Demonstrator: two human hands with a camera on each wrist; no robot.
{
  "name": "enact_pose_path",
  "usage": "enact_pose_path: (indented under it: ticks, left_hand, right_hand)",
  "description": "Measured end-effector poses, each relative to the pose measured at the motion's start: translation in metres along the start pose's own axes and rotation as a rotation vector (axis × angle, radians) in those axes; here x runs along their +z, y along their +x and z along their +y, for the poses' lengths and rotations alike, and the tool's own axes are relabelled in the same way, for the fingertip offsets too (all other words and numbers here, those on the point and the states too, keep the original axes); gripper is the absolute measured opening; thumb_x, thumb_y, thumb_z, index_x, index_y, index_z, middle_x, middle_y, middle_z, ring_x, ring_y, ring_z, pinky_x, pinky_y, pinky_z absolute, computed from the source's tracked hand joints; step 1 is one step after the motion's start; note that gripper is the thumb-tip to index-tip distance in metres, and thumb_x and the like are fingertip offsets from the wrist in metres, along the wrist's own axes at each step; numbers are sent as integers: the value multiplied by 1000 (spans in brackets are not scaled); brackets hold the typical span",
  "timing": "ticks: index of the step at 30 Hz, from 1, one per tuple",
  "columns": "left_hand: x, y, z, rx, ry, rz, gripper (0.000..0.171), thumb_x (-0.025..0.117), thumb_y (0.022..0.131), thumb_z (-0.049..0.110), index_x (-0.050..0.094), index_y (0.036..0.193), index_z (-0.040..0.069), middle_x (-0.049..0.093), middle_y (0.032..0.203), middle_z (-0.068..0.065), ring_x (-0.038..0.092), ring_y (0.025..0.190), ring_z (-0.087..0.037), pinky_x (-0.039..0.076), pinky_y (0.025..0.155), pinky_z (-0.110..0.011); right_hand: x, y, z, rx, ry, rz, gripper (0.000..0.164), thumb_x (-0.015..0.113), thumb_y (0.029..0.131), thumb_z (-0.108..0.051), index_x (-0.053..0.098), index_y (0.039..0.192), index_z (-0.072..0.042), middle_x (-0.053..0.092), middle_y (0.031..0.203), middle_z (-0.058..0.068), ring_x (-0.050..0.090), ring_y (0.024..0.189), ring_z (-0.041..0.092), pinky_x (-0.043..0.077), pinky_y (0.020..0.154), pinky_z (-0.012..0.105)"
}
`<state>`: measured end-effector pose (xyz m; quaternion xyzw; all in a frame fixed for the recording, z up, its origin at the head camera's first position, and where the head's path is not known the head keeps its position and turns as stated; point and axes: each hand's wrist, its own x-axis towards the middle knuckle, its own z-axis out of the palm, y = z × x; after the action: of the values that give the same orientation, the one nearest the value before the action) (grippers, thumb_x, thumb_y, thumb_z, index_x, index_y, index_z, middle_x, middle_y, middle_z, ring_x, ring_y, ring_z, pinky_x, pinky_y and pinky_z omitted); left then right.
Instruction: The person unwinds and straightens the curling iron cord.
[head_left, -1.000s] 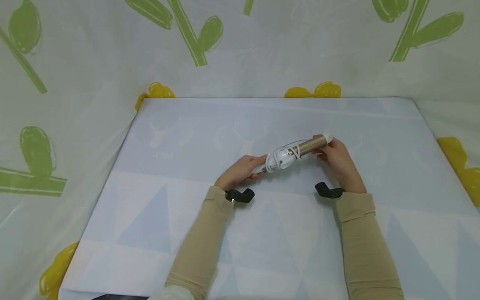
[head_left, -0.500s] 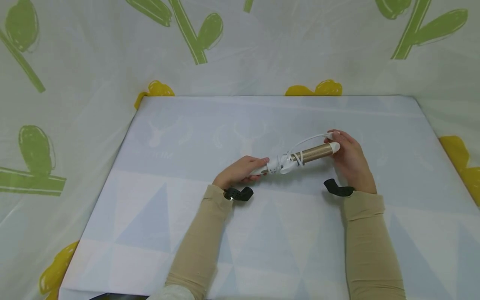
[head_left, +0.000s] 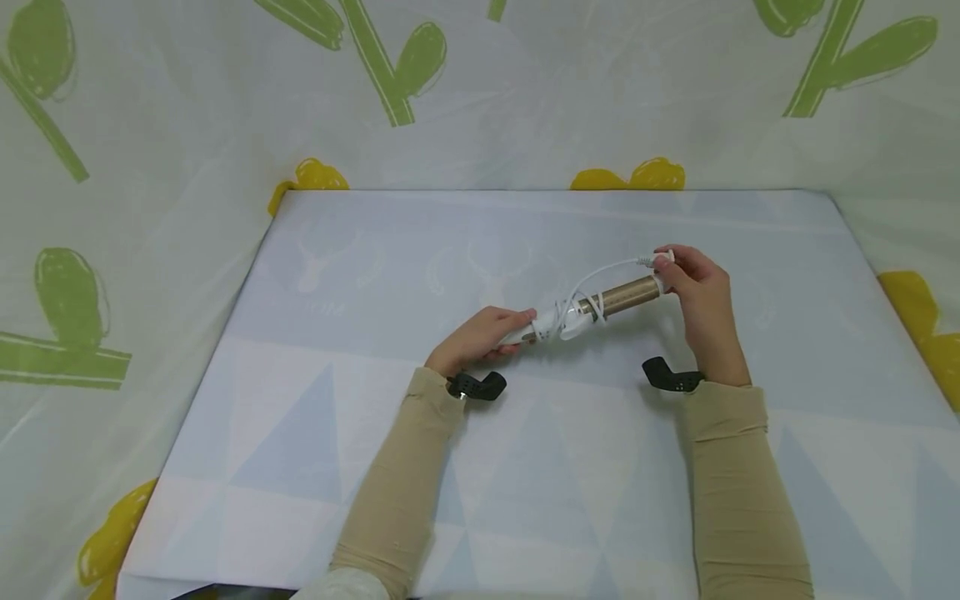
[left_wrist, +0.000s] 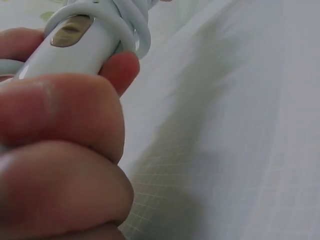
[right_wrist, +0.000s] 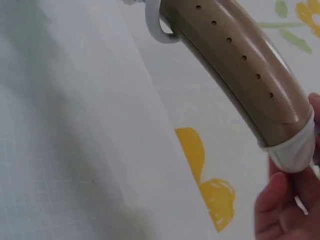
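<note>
Gripping the white handle (left_wrist: 70, 60), the left hand (head_left: 480, 337) has its fingers and thumb closed round it; the one curling iron (head_left: 632, 295) slants up toward the right, above the patterned tablecloth (head_left: 375, 250), near the middle of the table; one gold button (left_wrist: 72, 31) shows on the handle, just below the coils of a white cord (left_wrist: 143, 32), which is wound round the iron where handle meets barrel. Pinching the white plug (head_left: 667, 257) between thumb and fingers, the right hand (head_left: 705, 296) is beside the barrel's white tip (right_wrist: 290, 152); whether it touches that tip I cannot tell; a single length of cord arcs from the plug back to the coils. Six small holes run in a row along the gold barrel in the right wrist view. Faint lettering (head_left: 325, 307) sits at the left of the cloth, too pale to read. Two tan sleeves (head_left: 397, 479) and two black wrist pieces (head_left: 480, 386), one per arm, are in view; four yellow prints (head_left: 628, 180) show round the table's edge.
</note>
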<state>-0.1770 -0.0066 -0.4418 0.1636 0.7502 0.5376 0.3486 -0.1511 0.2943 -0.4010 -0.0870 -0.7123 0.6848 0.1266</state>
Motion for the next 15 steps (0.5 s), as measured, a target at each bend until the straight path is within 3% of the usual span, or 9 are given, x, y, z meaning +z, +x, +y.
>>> enact_pose_path:
  ticks: [5,8,12,15]
  left_hand:
    - [2,2,0,17,-21,46,57,48,83,65,68,92,12,45,57,1,31,43,-11,25,39,-24]
    - [3,3,-1,17,-56,64,57,54,80,65,68,92,11,41,57,1,29,44,-11,23,39,-24]
    - [5,4,-1,14,-104,108,59,59,75,66,67,90,10,40,56,1,28,44,-11,23,39,-24]
    - [7,5,-1,-1,-133,158,59,61,72,67,68,89,11,42,56,1,30,43,-10,24,38,-24]
  right_hand:
    - [6,-4,-8,-104,-127,110,25,71,81,-25,68,102,-12,60,92,-1,51,82,11,40,68,19]
    - [11,-8,-13,-157,-145,111,22,70,82,-23,67,100,-10,60,87,1,52,76,13,41,65,19]
    - [18,-12,-17,-163,78,16,20,66,85,-18,63,96,-1,61,80,8,53,71,18,45,64,20]
    - [19,-13,-17,-117,251,-52,20,62,89,-15,60,94,4,58,73,9,52,65,19,46,62,21]
